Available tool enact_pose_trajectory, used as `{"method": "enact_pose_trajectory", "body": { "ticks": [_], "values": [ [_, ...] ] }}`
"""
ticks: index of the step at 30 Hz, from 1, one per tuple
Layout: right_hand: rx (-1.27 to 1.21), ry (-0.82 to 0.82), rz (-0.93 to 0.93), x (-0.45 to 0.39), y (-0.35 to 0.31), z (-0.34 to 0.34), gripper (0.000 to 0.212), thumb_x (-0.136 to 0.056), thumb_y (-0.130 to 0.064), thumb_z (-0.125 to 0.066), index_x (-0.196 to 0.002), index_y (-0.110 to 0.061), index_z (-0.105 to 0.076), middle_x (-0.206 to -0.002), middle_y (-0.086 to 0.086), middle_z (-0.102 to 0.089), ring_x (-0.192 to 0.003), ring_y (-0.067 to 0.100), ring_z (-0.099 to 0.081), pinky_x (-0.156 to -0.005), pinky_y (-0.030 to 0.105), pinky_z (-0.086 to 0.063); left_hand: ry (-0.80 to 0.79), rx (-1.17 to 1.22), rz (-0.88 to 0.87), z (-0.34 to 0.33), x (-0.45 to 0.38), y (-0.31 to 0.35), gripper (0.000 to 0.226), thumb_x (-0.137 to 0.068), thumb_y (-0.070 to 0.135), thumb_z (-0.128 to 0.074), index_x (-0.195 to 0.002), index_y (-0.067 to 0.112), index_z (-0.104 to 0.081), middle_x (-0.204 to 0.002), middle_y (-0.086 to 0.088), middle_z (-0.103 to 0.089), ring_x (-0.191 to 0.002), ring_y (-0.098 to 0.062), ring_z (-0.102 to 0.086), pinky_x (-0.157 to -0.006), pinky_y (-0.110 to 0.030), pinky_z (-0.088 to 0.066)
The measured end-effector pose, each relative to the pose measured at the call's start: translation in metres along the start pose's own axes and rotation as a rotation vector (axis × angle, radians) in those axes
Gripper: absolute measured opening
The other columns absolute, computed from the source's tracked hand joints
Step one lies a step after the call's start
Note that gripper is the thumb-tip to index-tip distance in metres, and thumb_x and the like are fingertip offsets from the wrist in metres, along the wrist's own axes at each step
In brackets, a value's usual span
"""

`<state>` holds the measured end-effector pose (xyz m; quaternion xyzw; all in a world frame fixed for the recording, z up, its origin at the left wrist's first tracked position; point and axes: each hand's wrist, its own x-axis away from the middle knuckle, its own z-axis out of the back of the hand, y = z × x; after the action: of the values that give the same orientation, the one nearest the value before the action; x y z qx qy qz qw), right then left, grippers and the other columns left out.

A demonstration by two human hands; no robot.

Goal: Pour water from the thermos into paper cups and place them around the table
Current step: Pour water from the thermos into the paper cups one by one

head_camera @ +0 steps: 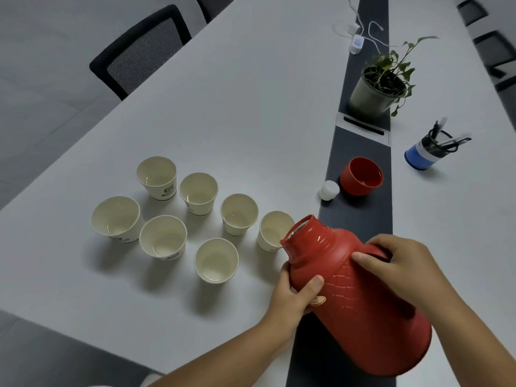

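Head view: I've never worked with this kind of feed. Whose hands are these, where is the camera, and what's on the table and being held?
There is no machine: a person wears one camera on the head, looking down at their own hands. The left hand grips the body of a red thermos; the right hand grips its handle. The thermos is open and tilted toward the nearest paper cup, one of seven on the white table. Its red cap and white stopper lie beyond, near a potted plant and a pen holder.
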<state>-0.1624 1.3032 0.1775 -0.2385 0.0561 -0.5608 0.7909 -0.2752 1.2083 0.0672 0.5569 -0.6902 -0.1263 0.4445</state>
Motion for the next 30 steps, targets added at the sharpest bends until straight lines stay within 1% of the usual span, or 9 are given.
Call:
{"method": "enact_pose_trajectory", "body": {
  "ticks": [3, 6, 9, 12, 15, 20, 25, 27, 30],
  "values": [
    [0.032, -0.022, 0.008, -0.004, -0.004, 0.001, 0.015, -0.075, -0.028, -0.068, -0.065, -0.026, -0.057, -0.067, -0.008, -0.062, -0.067, 0.003, -0.054, -0.057, 0.017, -0.037, -0.021, 0.018, 0.016, 0.0, 0.0, 0.0, 0.035, -0.076, 0.026, -0.062, -0.107, 0.028, -0.047, -0.099, 0.005, -0.063, -0.069, -0.002, -0.067, -0.063, -0.019, -0.055],
    [0.051, -0.043, 0.003, -0.007, -0.007, 0.002, 0.017, -0.075, -0.028, -0.068, -0.063, -0.029, -0.056, -0.065, -0.01, -0.06, -0.066, 0.003, -0.054, -0.056, 0.017, -0.036, -0.028, 0.022, 0.02, -0.001, 0.001, 0.001, 0.052, -0.062, 0.037, -0.064, -0.11, 0.028, -0.046, -0.1, 0.004, -0.063, -0.067, -0.001, -0.067, -0.064, -0.019, -0.055],
    [0.055, -0.053, -0.005, -0.009, -0.008, 0.003, 0.02, -0.076, -0.027, -0.068, -0.062, -0.03, -0.055, -0.064, -0.011, -0.06, -0.065, 0.003, -0.053, -0.055, 0.017, -0.036, -0.018, 0.041, 0.019, -0.001, 0.0, 0.0, 0.06, -0.057, 0.04, -0.064, -0.113, 0.027, -0.045, -0.102, 0.003, -0.064, -0.069, -0.002, -0.067, -0.065, -0.021, -0.056],
    [0.073, -0.06, -0.007, -0.011, -0.009, 0.002, 0.02, -0.076, -0.028, -0.068, -0.061, -0.031, -0.054, -0.063, -0.013, -0.058, -0.064, 0.002, -0.053, -0.054, 0.017, -0.034, -0.013, 0.053, 0.021, -0.002, -0.002, -0.001, 0.062, -0.057, 0.04, -0.064, -0.115, 0.027, -0.045, -0.104, 0.003, -0.064, -0.073, -0.003, -0.068, -0.068, -0.022, -0.056],
    [0.095, -0.075, -0.006, -0.014, -0.01, 0.001, 0.015, -0.076, -0.029, -0.068, -0.066, -0.027, -0.057, -0.066, -0.012, -0.059, -0.066, 0.003, -0.053, -0.055, 0.017, -0.036, -0.012, 0.054, 0.019, -0.002, -0.002, -0.001, 0.063, -0.057, 0.041, -0.064, -0.116, 0.027, -0.045, -0.105, 0.002, -0.064, -0.074, -0.004, -0.067, -0.07, -0.024, -0.057],
    [0.115, -0.087, -0.008, -0.017, -0.012, 0.005, 0.01, -0.077, -0.03, -0.066, -0.072, -0.023, -0.06, -0.068, -0.01, -0.058, -0.067, 0.004, -0.052, -0.056, 0.017, -0.037, -0.014, 0.059, 0.016, -0.001, -0.004, -0.002, 0.061, -0.058, 0.044, -0.064, -0.114, 0.03, -0.045, -0.11, 0.001, -0.063, -0.088, -0.01, -0.066, -0.075, -0.027, -0.057],
    [0.112, -0.087, -0.01, -0.018, -0.015, 0.005, 0.011, -0.076, -0.029, -0.067, -0.071, -0.023, -0.06, -0.067, -0.011, -0.059, -0.067, 0.004, -0.053, -0.057, 0.017, -0.038, -0.013, 0.062, 0.015, 0.0, -0.005, -0.003, 0.065, -0.056, 0.046, -0.065, -0.116, 0.03, -0.045, -0.111, 0.001, -0.064, -0.09, -0.011, -0.066, -0.076, -0.027, -0.056],
    [0.122, -0.088, -0.005, -0.019, -0.016, 0.005, 0.01, -0.076, -0.029, -0.066, -0.071, -0.023, -0.06, -0.067, -0.011, -0.058, -0.067, 0.004, -0.053, -0.057, 0.017, -0.037, -0.013, 0.064, 0.014, 0.0, -0.006, -0.003, 0.065, -0.055, 0.047, -0.065, -0.115, 0.03, -0.045, -0.109, 0.002, -0.064, -0.085, -0.008, -0.066, -0.077, -0.028, -0.056],
    [0.119, -0.084, -0.006, -0.019, -0.016, 0.005, 0.01, -0.076, -0.028, -0.067, -0.072, -0.02, -0.063, -0.067, -0.008, -0.06, -0.067, 0.005, -0.054, -0.058, 0.017, -0.038, -0.014, 0.058, 0.017, 0.0, -0.006, -0.002, 0.064, -0.055, 0.047, -0.064, -0.114, 0.029, -0.046, -0.108, 0.002, -0.063, -0.085, -0.008, -0.065, -0.074, -0.026, -0.056]
  ]
}}
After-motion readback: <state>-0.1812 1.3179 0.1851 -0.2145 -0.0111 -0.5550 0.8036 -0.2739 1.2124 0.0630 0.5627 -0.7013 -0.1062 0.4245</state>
